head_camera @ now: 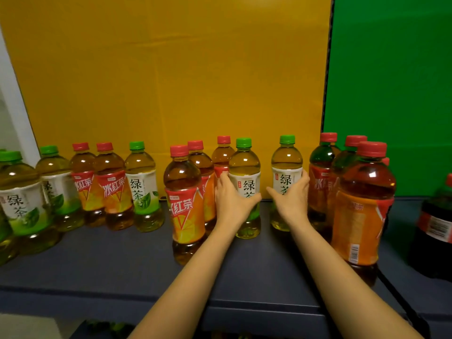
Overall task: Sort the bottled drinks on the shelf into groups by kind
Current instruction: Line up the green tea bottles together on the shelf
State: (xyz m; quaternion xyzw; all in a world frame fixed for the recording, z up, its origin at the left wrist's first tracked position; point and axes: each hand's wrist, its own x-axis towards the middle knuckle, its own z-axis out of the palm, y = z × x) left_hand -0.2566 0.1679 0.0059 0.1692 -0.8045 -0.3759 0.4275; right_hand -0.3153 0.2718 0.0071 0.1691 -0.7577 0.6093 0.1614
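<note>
Sorting was partial: kinds still mixed along the shelf [122, 260]. Left hand [231, 200] clamped one green tea bottle [244, 187] mid-shelf, right hand [292, 198] clamped another green tea bottle [286, 172] beside it.

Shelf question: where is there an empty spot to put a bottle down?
The shelf is bare along its front edge, left of the arms. A small gap sits between the two green tea bottles held by the left hand and right hand. Both ends are crowded with bottles.
</note>
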